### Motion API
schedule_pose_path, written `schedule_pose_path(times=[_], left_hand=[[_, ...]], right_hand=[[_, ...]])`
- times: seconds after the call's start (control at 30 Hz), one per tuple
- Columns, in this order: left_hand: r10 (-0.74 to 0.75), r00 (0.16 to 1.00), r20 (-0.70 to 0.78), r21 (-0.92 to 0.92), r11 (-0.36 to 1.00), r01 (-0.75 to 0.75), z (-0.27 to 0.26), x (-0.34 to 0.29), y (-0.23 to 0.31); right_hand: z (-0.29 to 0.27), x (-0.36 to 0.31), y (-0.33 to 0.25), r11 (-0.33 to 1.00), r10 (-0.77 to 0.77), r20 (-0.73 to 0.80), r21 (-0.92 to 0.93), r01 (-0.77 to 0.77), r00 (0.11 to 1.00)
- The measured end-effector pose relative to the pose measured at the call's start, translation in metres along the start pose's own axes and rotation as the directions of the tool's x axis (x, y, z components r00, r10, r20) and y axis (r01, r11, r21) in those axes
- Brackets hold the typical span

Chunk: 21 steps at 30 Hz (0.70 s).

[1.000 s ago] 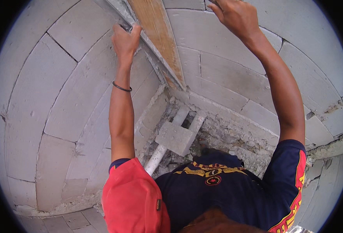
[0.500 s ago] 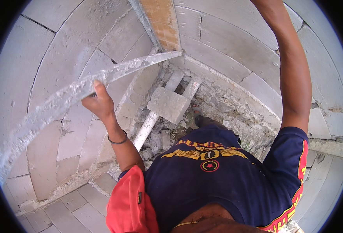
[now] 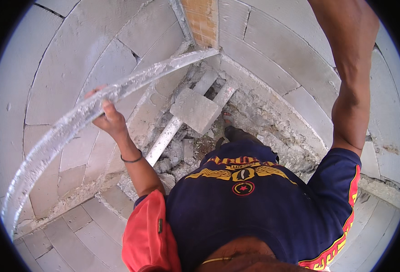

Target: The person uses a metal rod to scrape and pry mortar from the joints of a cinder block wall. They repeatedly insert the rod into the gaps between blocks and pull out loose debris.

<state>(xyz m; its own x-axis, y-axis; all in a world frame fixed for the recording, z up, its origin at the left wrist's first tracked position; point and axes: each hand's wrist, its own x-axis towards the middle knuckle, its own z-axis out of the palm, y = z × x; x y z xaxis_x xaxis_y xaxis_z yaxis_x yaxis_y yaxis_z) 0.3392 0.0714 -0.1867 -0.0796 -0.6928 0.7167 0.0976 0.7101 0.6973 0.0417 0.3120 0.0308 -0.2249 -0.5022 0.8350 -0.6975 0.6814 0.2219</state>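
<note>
My left hand (image 3: 109, 119) is closed around a long, flat metal bar (image 3: 150, 75) crusted with pale mortar. The thumb lies on the near side, and fingertips show past the far edge. From the lower left the bar runs to the wall corner, its far end by an orange-brown strip (image 3: 203, 22). The lens makes it look curved. My right arm (image 3: 352, 104) reaches up past the upper right edge beside the block wall, so the hand is out of view.
Grey block walls (image 3: 272, 54) rise on both sides. Below the corner, a square grey block (image 3: 194, 110) rests across pale pipes (image 3: 163, 141) above broken rubble (image 3: 259, 109). My foot stands there. More grey blockwork (image 3: 77, 220) shows at lower left.
The bar's near end has swung lower, and my left hand has shifted slightly left and down, with fingers now showing beyond the bar. My right forearm looks larger and closer at the top.
</note>
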Motion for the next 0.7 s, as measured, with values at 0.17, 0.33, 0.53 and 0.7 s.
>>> schedule_pose_path(times=[0.17,0.33,0.53,0.7], left_hand=[[0.11,0.993,0.033,-0.032,0.994,-0.109,0.049,0.058,-0.008],[0.31,0.945,-0.106,0.167,0.942,-0.29,0.12,0.077,0.036],[0.224,0.967,-0.119,0.253,0.949,-0.189,0.114,0.066,0.043],[0.284,0.95,-0.131,0.246,0.937,-0.246,0.117,0.064,0.041]], right_hand=[[0.024,-0.071,0.023,0.963,-0.218,-0.004,0.162,0.215,0.976],[0.085,-0.143,0.029,0.886,-0.135,0.045,0.454,0.1,0.99],[0.143,-0.183,-0.007,0.864,-0.048,0.102,0.503,-0.01,0.994],[0.226,-0.231,-0.069,0.915,-0.378,0.388,0.297,0.274,0.841]])
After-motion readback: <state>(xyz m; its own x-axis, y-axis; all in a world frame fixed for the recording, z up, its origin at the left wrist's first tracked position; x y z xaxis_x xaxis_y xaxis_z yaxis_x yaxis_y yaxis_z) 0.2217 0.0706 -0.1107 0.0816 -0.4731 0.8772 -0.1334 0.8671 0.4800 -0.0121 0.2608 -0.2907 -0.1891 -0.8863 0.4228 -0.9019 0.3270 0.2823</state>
